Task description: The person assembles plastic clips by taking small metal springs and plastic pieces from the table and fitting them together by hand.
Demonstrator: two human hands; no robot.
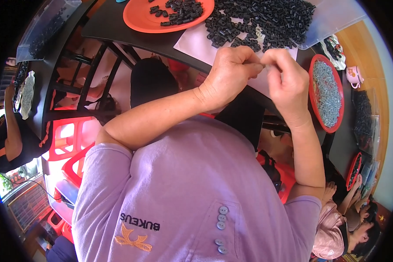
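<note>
My left hand (231,73) and my right hand (289,85) meet fingertip to fingertip over the near edge of the table. Both are closed in a pinch; whatever lies between the fingers is too small and hidden to make out. Just beyond them a heap of small black plastic parts (266,22) spreads over a white sheet (201,43). To its left, a round orange-red plate (137,19) carries more of these black parts (183,12). Right of my right hand, a red plate (335,129) holds a pile of small silvery screws (327,91).
A clear plastic bin (332,24) lies beside the heap. Farther right stand a pink mug (354,77) and a tub of dark parts (361,111). Other people sit at the right (329,236) and left (13,139). Red plastic stools (72,137) stand at the lower left.
</note>
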